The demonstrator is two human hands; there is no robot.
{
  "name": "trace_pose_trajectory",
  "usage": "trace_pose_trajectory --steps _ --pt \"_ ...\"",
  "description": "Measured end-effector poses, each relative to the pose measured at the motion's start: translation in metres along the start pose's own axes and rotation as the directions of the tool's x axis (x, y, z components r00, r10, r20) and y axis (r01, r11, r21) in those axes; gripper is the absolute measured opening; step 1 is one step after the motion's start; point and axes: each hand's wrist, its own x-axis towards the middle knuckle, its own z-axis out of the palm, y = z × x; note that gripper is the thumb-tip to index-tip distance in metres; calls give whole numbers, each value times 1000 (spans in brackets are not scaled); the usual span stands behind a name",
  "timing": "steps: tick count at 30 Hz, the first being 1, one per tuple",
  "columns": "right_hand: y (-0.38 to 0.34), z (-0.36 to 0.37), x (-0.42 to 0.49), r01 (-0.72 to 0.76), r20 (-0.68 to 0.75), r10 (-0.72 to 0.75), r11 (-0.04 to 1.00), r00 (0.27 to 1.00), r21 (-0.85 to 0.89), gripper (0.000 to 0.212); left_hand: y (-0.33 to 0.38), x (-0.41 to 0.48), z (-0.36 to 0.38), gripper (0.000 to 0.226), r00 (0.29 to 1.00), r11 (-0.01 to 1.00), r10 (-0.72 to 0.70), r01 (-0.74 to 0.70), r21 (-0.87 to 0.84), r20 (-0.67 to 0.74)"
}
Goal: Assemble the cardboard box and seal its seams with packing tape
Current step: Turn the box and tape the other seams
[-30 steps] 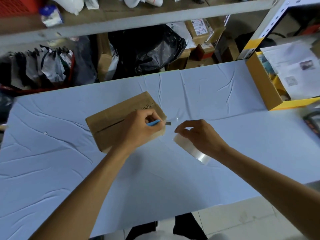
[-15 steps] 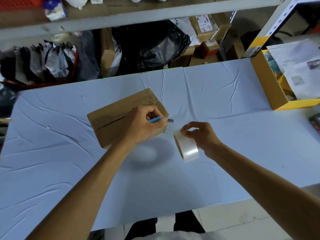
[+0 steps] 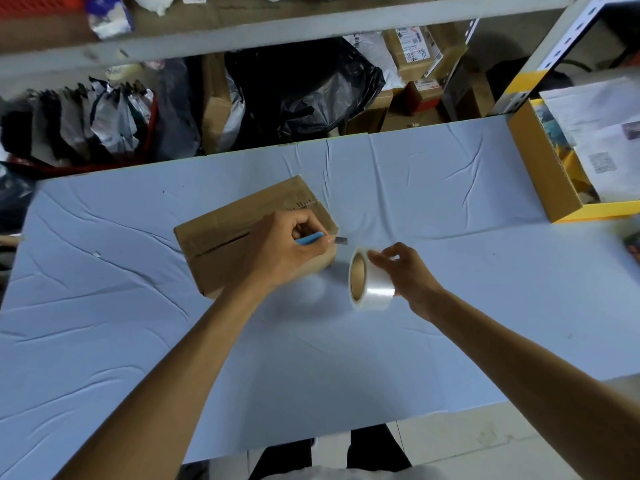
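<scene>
A wrinkled pale-blue cloth-covered table [image 3: 138, 341] held the closed brown cardboard box [image 3: 228, 233]. My left hand [image 3: 287, 251], resting on it, gripped a blue-handled utility knife [image 3: 313, 239]. Just right, my right hand [image 3: 405, 271] held a clear packing-tape roll [image 3: 369, 282] above the table.

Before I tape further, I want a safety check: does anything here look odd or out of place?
Yes: the left hand holds a blue cutter over the cardboard box, its bare blade pointing at the right hand holding the tape roll.
</scene>
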Motion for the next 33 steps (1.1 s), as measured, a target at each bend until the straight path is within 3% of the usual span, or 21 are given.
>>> trace_pose_trajectory --steps 5,11,15,19,23,29,33 --pt "6 6 -1 182 -49 -200 952 979 -245 19 0 0 0 8 1000 1000 8 -8 11 -7" --pt "9 27 -5 249 -109 -300 908 948 -336 1 -2 1 0 9 1000 1000 1 -1 1 -16" --pt "8 27 -3 279 -73 -326 888 943 -366 23 -4 2 1 10 1000 1000 -1 2 11 -28" --pt "14 24 -4 255 -162 -324 904 932 -344 23 -5 3 1 10 1000 1000 3 -3 3 -22" --pt "12 28 -7 291 -282 -350 928 893 -231 9 -8 4 1 11 1000 1000 -13 13 -14 -21" --pt "6 25 -1 258 -320 -281 960 905 -112 9 -4 3 0 11 1000 1000 4 -4 0 -13" --pt "8 27 -1 309 -306 -358 930 882 -198 8 -4 3 0 12 1000 1000 2 -2 2 -19"
